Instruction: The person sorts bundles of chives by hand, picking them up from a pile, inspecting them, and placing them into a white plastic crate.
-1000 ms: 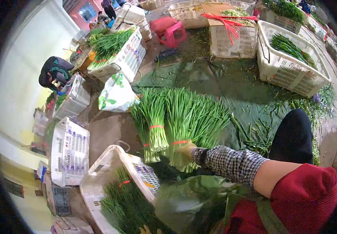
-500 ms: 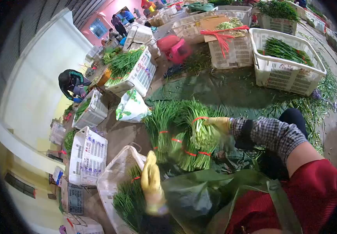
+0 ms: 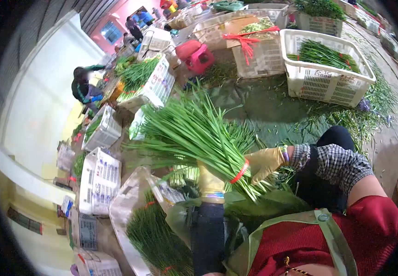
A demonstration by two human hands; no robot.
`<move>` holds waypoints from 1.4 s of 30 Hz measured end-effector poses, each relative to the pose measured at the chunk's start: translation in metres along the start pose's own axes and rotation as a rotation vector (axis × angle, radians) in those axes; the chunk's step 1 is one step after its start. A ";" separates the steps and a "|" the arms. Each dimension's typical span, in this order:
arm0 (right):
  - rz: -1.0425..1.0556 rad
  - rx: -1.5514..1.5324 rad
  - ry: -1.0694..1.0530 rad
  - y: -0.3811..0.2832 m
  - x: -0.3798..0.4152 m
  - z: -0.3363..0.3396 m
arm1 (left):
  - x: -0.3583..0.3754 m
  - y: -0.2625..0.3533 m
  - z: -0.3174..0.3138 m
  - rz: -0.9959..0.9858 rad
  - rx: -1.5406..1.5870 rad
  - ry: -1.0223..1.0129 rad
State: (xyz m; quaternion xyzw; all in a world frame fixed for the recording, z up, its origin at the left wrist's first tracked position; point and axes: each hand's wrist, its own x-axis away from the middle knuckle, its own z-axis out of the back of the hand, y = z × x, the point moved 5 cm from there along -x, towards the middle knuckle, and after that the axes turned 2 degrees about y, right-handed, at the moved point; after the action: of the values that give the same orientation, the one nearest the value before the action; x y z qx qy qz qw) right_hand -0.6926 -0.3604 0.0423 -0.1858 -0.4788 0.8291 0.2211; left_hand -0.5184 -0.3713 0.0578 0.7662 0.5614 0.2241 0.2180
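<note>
A thick bundle of green chives [image 3: 194, 131], tied near its pale cut ends with a red band [image 3: 240, 171], is held up at a slant before my body. Its leaves point to the upper left. My right hand [image 3: 267, 163], in a yellow glove, is closed around the stem end just beside the band. From the other side my left hand [image 3: 211, 182], also gloved, grips the bundle from beneath; its fingers are mostly hidden behind the stalks. Other bundles [image 3: 183, 175] lie behind it, partly covered. More tied chives [image 3: 155, 225] fill the white crate [image 3: 121, 209] at my left.
A dark green mat [image 3: 272, 112] covers the floor ahead, with loose trimmings [image 3: 374, 124] at right. A white crate of chives [image 3: 330, 85] and a box with red ties [image 3: 259, 57] stand beyond. Another person [image 3: 84, 87] bends over crates at left. Pink stools [image 3: 199, 59] stand farther back.
The bundle my right hand held over the others has been raised towards me and tipped leftward. My left hand, earlier empty above the crate, has moved right and now holds it too.
</note>
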 end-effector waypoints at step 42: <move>-0.136 -0.846 0.638 -0.012 -0.041 0.034 | 0.006 -0.029 0.037 -0.150 -0.063 0.359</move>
State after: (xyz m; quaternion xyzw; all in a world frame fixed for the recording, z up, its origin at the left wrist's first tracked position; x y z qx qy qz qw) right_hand -0.6736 -0.4020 0.0724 -0.4702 -0.6910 0.4497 0.3150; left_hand -0.5171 -0.3611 0.0112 0.6628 0.6395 0.3578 0.1541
